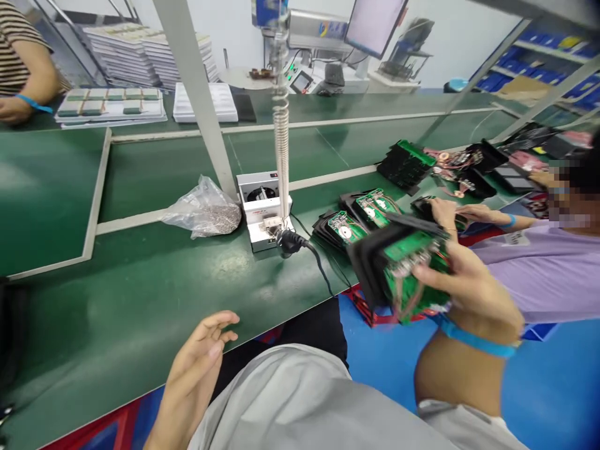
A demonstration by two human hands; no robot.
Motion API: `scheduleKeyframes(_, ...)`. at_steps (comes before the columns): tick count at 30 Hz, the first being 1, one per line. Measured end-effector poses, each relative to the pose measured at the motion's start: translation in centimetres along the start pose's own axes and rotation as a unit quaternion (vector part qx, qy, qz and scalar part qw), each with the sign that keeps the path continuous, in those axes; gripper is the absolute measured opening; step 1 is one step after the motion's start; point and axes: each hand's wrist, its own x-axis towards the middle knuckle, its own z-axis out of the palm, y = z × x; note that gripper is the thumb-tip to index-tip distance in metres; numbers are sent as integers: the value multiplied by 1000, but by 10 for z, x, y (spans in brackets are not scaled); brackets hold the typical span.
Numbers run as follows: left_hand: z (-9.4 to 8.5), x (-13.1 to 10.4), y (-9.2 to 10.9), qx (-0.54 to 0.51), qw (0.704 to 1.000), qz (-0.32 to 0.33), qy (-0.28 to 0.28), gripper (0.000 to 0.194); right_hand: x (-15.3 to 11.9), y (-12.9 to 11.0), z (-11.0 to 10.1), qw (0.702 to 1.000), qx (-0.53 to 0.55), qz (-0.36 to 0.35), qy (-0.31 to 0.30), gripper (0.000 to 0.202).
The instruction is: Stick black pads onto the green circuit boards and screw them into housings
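My right hand (473, 284) grips a stack of black plastic housings with green circuit boards (410, 265), held off the bench's front edge above the blue floor. Its thumb presses on the board side, and the stack is smeared by motion. My left hand (199, 356) hovers over the near edge of the green bench (140, 312), fingers half curled and apart, with nothing in it. More housings with green boards (344, 228) lie in stacks on the bench just beyond the held ones. A small white machine (262, 212) stands mid-bench.
A coiled cable (281, 125) hangs down to the white machine, with a black plug (290, 242) beside it. Left of it rests a clear bag of small parts (218, 215). A co-worker in a purple shirt (529, 269) handles parts at right. Another person's arm (32, 81) shows far left.
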Motion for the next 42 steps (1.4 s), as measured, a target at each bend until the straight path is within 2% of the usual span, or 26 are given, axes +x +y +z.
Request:
scheduleKeyframes(2, 4, -7, 4, 8, 1000, 8, -16, 51, -37, -9, 21, 998, 52, 6, -34, 50)
scheduleKeyframes(3, 8, -11, 7, 6, 1000, 14, -19, 53, -50, -15, 39, 994, 57, 2, -88, 57)
scheduleKeyframes(5, 18, -16, 14, -5, 1000, 24, -6, 57, -63, -24, 86, 986, 57, 4, -158, 59)
scheduleKeyframes(7, 29, -12, 18, -18, 999, 36, 10, 63, -60, -26, 141, 972, 54, 19, -226, 50)
scheduleKeyframes(9, 39, 7, 14, 0, 998, 54, 17, 69, -46, -18, 194, 968, 68, 53, -235, 43)
scheduleKeyframes(10, 43, 21, 8, 27, 997, 65, 17, 72, -37, -11, 215, 971, 71, 64, -219, 44)
scheduleKeyframes(11, 45, 37, 1, 71, 994, 74, 23, 75, -29, -3, 233, 976, 67, 66, -197, 47)
scheduleKeyframes(13, 48, 72, -15, 185, 979, 83, 30, 81, -14, 13, 256, 984, 28, 48, -170, 58)
scheduleKeyframes(16, 52, 114, -29, 300, 949, 91, 21, 80, 3, 26, 263, 979, -123, 43, -158, 71)
scheduleKeyframes(18, 55, 130, -32, 354, 927, 119, 27, 74, 12, 27, 259, 958, -240, 53, -147, 74)
scheduleKeyframes(20, 58, 136, -32, 420, 894, 147, 46, 69, 19, 25, 255, 941, -309, 43, -132, 77)
scheduleKeyframes(23, 59, 137, -35, 501, 844, 176, 73, 63, 27, 26, 251, 938, -324, 27, -122, 79)
scheduleKeyframes(26, 58, 136, -41, 526, 819, 213, 85, 63, 33, 31, 247, 951, -284, 23, -124, 74)
scheduleKeyframes(31, 57, 135, -41, 514, 824, 225, 71, 69, 41, 43, 242, 981, -158, 43, -103, 59)
scheduleKeyframes(36, 65, 139, -35, 501, 830, 232, 81, 49, 47, 47, 254, 992, -106, 48, -51, 50)
scheduleKeyframes(42, 71, 143, -33, 493, 836, 231, 70, 25, 56, 51, 260, 992, -106, 53, -39, 51)
